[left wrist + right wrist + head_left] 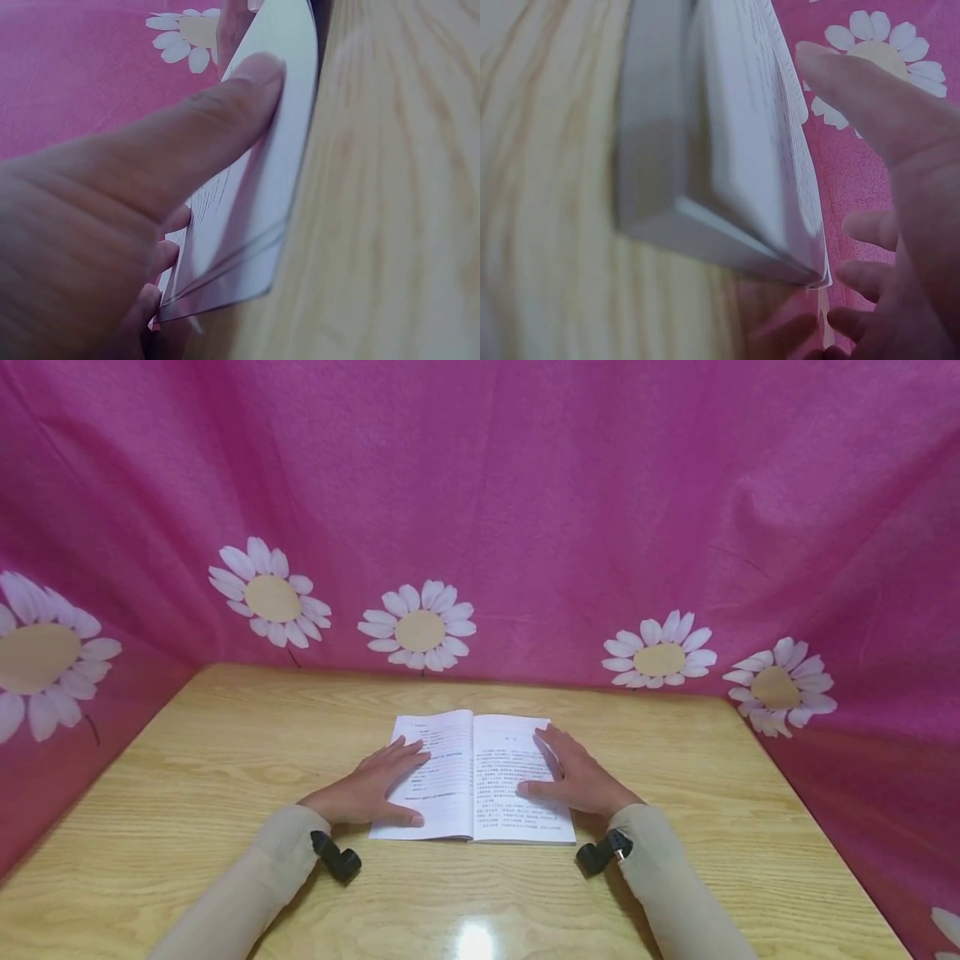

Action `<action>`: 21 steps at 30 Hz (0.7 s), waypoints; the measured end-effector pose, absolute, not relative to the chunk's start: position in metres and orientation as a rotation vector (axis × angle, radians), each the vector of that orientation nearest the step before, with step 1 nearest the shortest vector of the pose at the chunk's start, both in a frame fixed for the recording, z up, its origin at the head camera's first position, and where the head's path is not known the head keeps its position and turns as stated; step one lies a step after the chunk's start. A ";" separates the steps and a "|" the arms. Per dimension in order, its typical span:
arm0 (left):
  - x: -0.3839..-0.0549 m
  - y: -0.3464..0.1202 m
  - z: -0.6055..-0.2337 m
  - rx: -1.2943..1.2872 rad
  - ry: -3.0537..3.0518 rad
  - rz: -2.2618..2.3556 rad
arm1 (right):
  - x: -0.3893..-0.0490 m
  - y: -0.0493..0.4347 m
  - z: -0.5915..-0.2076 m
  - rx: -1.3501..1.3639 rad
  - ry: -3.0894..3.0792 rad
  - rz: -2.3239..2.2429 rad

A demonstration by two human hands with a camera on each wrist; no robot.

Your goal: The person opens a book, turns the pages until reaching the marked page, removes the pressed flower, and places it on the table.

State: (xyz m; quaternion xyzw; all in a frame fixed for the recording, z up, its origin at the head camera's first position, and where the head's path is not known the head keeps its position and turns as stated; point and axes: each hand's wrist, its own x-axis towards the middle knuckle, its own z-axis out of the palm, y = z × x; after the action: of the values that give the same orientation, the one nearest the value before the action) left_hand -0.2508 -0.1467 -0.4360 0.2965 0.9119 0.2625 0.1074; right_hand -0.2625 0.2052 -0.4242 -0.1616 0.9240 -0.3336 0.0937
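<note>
An open book (498, 814) lies on the wooden table, its printed pages facing up. My left hand (367, 789) rests on the left page with fingers spread, and in the left wrist view its thumb (225, 101) lies flat against the paper. Over the right page's outer edge reaches my right hand (588, 779), its fingers apart and thumb extended. The right wrist view shows the thick right-hand stack of pages (742, 150) from its edge, with the right thumb (862, 97) above it. Whether the right fingertips touch the paper I cannot tell.
The wooden table (247, 735) spreads around the book on every side. Behind it and along both sides hangs a magenta cloth (525, 527) printed with white daisies. Small black devices (341, 860) sit on both wrists, below beige sleeves.
</note>
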 end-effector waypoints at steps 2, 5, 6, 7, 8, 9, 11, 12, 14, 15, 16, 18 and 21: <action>-0.252 -0.147 -0.437 0.888 2.688 0.770 | -0.262 0.205 -0.424 -0.480 2.738 -0.972; -0.253 -0.148 -0.439 0.913 2.702 0.757 | -0.263 0.205 -0.424 -0.480 2.752 -0.902; -0.253 -0.148 -0.439 0.919 2.706 0.754 | -0.263 0.204 -0.424 -0.479 2.761 -0.875; -0.253 -0.148 -0.439 0.921 2.710 0.750 | -0.263 0.204 -0.424 -0.480 2.769 -0.849; -0.253 -0.148 -0.440 0.922 2.713 0.749 | -0.263 0.204 -0.424 -0.485 2.776 -0.832; -0.253 -0.148 -0.440 0.922 2.716 0.744 | -0.263 0.203 -0.424 -0.481 2.781 -0.818; -0.253 -0.147 -0.441 0.911 2.715 0.740 | -0.263 0.202 -0.424 -0.473 2.783 -0.818; -0.253 -0.146 -0.441 0.901 2.714 0.733 | -0.262 0.202 -0.425 -0.473 2.783 -0.818; -0.252 -0.146 -0.441 0.885 2.711 0.725 | -0.262 0.201 -0.425 -0.472 2.780 -0.821; -0.252 -0.146 -0.441 0.879 2.709 0.726 | -0.261 0.201 -0.425 -0.473 2.780 -0.823; -0.251 -0.146 -0.441 0.875 2.710 0.724 | -0.261 0.201 -0.426 -0.480 2.782 -0.820; -0.251 -0.146 -0.440 0.873 2.712 0.726 | -0.261 0.200 -0.426 -0.487 2.785 -0.820; -0.250 -0.146 -0.439 0.875 2.712 0.735 | -0.261 0.200 -0.425 -0.489 2.785 -0.824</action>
State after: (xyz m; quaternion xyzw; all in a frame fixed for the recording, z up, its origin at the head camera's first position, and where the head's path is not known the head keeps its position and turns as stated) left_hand -0.2500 -0.1456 -0.4391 0.2959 0.9170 0.2487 0.0990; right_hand -0.2607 0.1997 -0.4250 -0.1652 0.9411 -0.2783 0.0979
